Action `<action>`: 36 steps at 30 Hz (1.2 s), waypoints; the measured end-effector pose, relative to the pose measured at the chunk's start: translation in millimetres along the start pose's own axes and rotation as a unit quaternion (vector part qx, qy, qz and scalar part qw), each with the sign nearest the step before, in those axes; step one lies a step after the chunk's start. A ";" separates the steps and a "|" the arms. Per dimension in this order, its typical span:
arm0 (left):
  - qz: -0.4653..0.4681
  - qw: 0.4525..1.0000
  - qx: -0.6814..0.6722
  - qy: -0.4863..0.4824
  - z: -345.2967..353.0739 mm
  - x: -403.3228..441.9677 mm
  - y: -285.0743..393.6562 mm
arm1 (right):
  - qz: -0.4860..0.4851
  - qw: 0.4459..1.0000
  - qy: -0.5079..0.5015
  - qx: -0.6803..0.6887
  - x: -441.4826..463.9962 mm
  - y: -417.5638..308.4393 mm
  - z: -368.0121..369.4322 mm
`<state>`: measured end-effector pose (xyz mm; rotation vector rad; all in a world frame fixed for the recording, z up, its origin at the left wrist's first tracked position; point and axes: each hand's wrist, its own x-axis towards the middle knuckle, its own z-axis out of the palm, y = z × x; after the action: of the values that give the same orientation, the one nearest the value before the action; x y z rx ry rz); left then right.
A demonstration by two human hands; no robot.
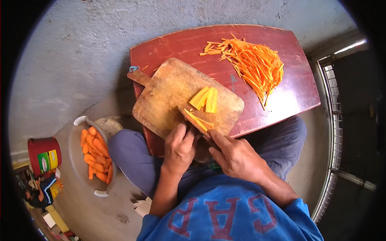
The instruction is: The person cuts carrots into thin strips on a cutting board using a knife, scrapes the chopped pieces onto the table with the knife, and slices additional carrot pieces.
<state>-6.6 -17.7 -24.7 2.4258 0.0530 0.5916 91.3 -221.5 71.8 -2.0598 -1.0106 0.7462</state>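
Observation:
My right hand is wrapped round the handle of a knife, whose blade lies over the near edge of a wooden cutting board. Several thin carrot strips rest along the blade. My left hand is closed beside the blade at the board's near edge; its fingertips are partly hidden, so I cannot tell what they pinch. Just beyond the knife, flat carrot slices lie on the board. A large heap of carrot sticks sits at the back right of the red table.
On the floor at left stands a clear tub of whole peeled carrots. Behind it is a red bucket. Another person is at the far left. A wall runs behind the table, and a metal-framed door is at right.

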 end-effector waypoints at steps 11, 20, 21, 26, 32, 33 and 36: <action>-0.001 1.000 0.002 0.001 -0.5 -1.2 -0.3 | -0.061 0.998 0.019 -0.019 12.7 6.9 5.3; 0.008 0.999 -0.021 0.032 3.7 -1.0 -4.1 | -0.033 0.999 0.014 -0.017 -13.2 -16.1 -12.5; 0.012 0.999 -0.023 0.036 4.0 -0.1 -4.3 | -0.032 0.999 0.015 -0.019 -13.0 -14.4 -11.0; -0.006 1.000 -0.007 0.019 3.6 -4.8 -1.9 | -0.058 0.998 0.025 -0.019 15.7 9.9 8.9; -0.009 0.999 -0.014 0.040 6.1 -5.1 1.1 | -0.055 0.998 0.020 0.005 -0.9 -3.3 -9.4; -0.005 0.999 -0.017 0.045 5.9 -5.9 1.8 | -0.045 0.999 0.010 0.000 -7.3 -8.7 -12.8; 0.013 0.998 -0.020 0.058 7.0 -1.0 0.4 | -0.029 0.999 0.000 -0.020 -13.2 -15.9 -18.7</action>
<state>-4.5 -22.2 -29.7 2.3537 0.0585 0.7384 91.5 -231.9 97.7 -2.0547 -1.0882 0.7029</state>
